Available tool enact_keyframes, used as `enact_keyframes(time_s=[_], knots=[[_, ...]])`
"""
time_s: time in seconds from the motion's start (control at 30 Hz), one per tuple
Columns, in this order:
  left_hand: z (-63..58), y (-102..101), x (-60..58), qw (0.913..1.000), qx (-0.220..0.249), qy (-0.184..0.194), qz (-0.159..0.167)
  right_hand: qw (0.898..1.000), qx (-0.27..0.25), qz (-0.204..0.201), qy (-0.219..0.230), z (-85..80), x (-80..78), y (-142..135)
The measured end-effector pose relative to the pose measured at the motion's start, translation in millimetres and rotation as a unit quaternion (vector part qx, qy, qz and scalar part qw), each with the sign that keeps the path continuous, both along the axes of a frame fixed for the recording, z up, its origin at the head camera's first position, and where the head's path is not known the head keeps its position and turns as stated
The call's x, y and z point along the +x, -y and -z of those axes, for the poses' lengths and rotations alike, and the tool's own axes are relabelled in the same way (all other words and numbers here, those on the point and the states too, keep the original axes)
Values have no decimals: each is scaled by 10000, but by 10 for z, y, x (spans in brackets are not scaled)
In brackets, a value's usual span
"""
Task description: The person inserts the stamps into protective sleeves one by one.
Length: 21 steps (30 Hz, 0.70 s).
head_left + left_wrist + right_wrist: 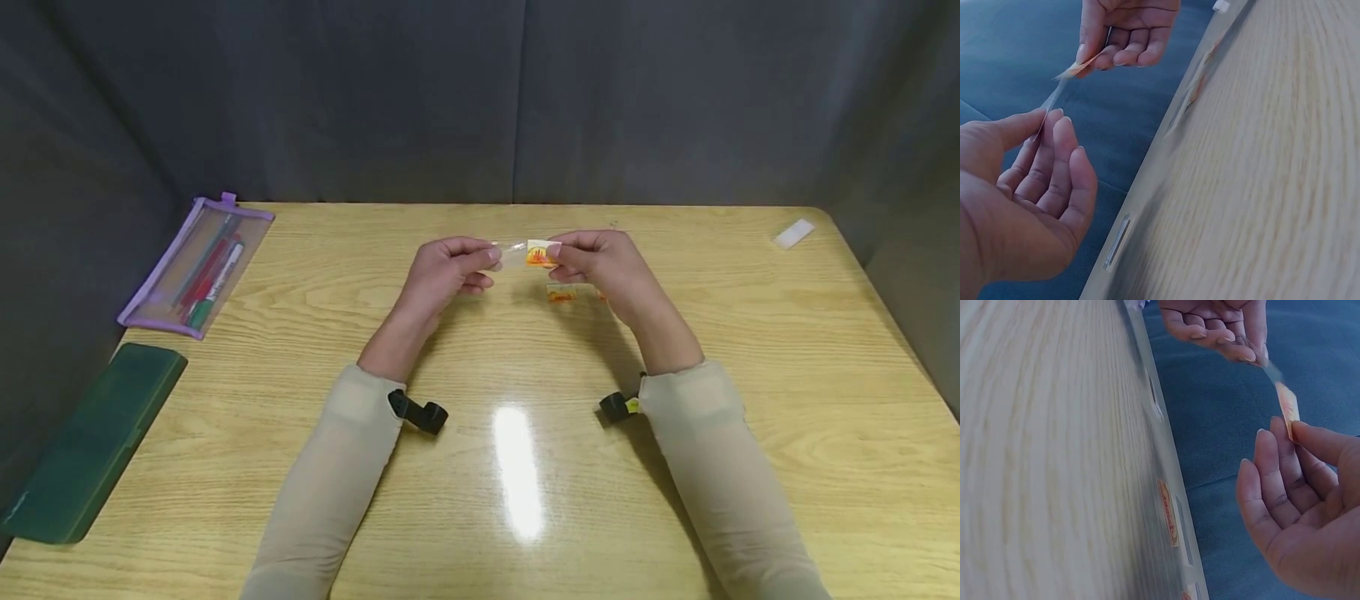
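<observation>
Above the far middle of the table, my left hand (453,265) pinches one end of a clear plastic strip (513,252) between thumb and index finger. My right hand (597,256) pinches a small white label with an orange-red print (538,252). Strip and label meet end to end between the hands, stretched in one line. In the right wrist view the label (1287,407) stands nearly edge-on, its lower end under the right thumb. The other fingers of both hands are loosely curved. Beneath the right hand, a similar orange-printed piece (561,292) lies on the table.
A mesh zip pouch with purple edging (197,265) holding pens lies at the far left, with a dark green case (97,442) nearer. A white block (793,233) lies at the far right. Another clear piece (1116,242) shows on the table in the left wrist view.
</observation>
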<state>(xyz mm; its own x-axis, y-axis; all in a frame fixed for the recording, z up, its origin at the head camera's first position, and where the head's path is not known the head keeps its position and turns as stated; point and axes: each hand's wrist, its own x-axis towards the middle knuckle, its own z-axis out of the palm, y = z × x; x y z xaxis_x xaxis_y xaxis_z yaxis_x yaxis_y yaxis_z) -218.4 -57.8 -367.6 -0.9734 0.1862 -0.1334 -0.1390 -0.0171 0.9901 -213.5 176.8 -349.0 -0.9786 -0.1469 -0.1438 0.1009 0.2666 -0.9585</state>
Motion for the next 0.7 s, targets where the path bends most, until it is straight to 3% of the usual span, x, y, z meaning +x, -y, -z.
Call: enact_keyframes(time_s=[0.23, 0.7], knots=[[19, -3, 11, 9996, -103, -267, -58, 10000, 25, -8, -48, 3, 14, -21], [-4, -40, 39, 9992, -172, -369, 47, 9996, -229, 73, -171, -20, 20, -47]])
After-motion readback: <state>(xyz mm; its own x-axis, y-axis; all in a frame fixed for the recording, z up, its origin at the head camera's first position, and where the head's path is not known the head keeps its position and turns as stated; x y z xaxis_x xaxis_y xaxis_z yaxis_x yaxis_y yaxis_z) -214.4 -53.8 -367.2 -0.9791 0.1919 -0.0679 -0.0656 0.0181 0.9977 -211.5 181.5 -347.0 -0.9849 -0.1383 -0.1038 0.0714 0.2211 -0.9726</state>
